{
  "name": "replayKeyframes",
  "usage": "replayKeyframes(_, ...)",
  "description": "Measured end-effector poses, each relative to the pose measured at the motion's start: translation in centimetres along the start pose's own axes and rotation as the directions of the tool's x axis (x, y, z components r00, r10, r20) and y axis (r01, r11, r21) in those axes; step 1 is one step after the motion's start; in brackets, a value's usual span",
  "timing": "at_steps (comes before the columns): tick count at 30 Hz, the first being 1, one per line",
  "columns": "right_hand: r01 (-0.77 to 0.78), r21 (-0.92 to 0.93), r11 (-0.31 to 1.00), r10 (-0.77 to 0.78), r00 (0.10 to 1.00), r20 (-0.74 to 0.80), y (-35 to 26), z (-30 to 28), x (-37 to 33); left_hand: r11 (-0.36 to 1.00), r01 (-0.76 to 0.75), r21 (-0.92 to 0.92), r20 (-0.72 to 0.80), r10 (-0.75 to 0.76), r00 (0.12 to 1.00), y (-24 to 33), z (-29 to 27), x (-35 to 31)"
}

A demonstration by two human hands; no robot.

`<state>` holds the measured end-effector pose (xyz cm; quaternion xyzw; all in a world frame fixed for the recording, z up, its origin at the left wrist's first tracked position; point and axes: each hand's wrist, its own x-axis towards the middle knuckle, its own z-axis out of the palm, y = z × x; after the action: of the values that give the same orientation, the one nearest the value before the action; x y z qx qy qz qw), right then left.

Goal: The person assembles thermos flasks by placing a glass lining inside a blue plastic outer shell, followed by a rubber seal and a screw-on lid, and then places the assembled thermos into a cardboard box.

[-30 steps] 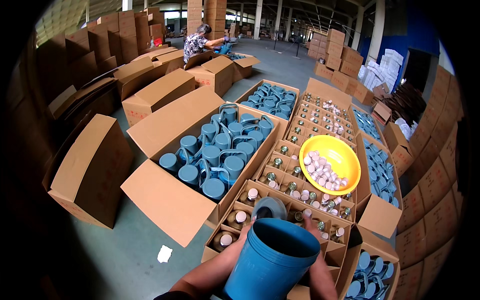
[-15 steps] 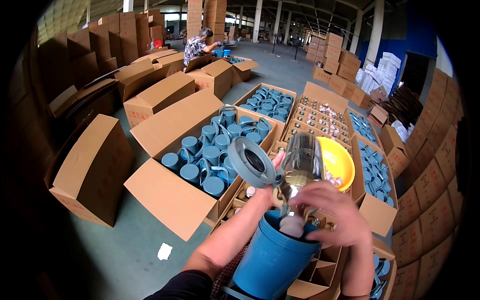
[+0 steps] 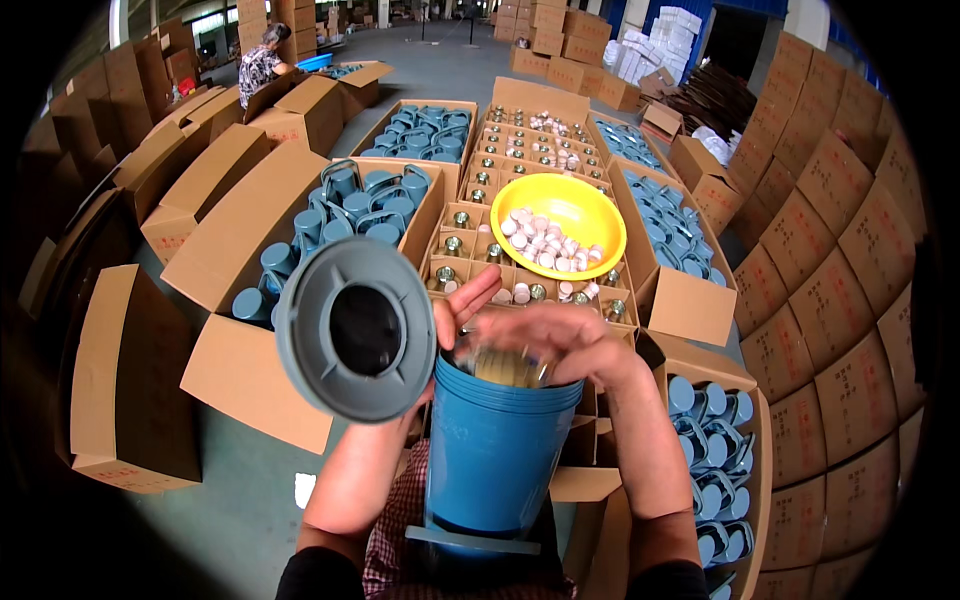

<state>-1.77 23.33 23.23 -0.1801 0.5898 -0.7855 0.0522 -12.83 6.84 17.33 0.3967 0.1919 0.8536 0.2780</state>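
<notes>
A tall blue cylindrical flask shell (image 3: 490,460) stands upright before me, its ribbed mouth facing up. Sunk in that mouth is a shiny glass liner (image 3: 505,368), only its upper end showing. My right hand (image 3: 550,335) arches over the liner with bent fingers around its top, slightly blurred. On the shell's left side, my left hand (image 3: 455,320) holds a round grey plastic collar (image 3: 405,290) with a dark central opening. Some left fingers stretch past the collar toward the shell's rim; the rest are hidden behind it.
A yellow basin (image 3: 610,215) of small pinkish-white caps sits on a divided carton (image 3: 470,235) of glass liners. Open cartons of blue flask parts (image 3: 385,205) flank it, with another at right (image 3: 710,450). Stacked boxes (image 3: 840,300) wall the right; a person (image 3: 262,68) works at far left.
The glass liner has gone down from above the shell into its mouth. The shell now stands straighter, and the grey collar has swung left with its opening toward me. My view has turned right.
</notes>
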Motion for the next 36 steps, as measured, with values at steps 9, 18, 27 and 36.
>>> replayKeyframes(9,-0.228,-0.499,0.836,0.223,0.972,-0.071,-1.9,1.5,0.8,0.958,-0.176,0.227,-0.716,0.287,0.636,4.7,-2.1,1.6)
replayKeyframes(18,0.391,0.084,0.917,-0.314,0.834,-0.454,7.1,-0.9,0.0,0.414,-0.383,0.826,0.310,0.235,0.921,2.7,1.5,-0.3)
replayKeyframes(27,0.661,-0.192,0.725,-0.676,0.632,-0.378,7.0,0.7,-1.0,0.542,-0.520,0.660,0.512,0.182,0.840,3.5,2.5,0.4)
replayKeyframes(36,0.197,-0.754,0.626,-0.692,0.585,-0.422,3.8,4.4,-4.1,-0.003,-0.393,0.920,0.378,-0.260,0.888,6.3,9.4,0.0)
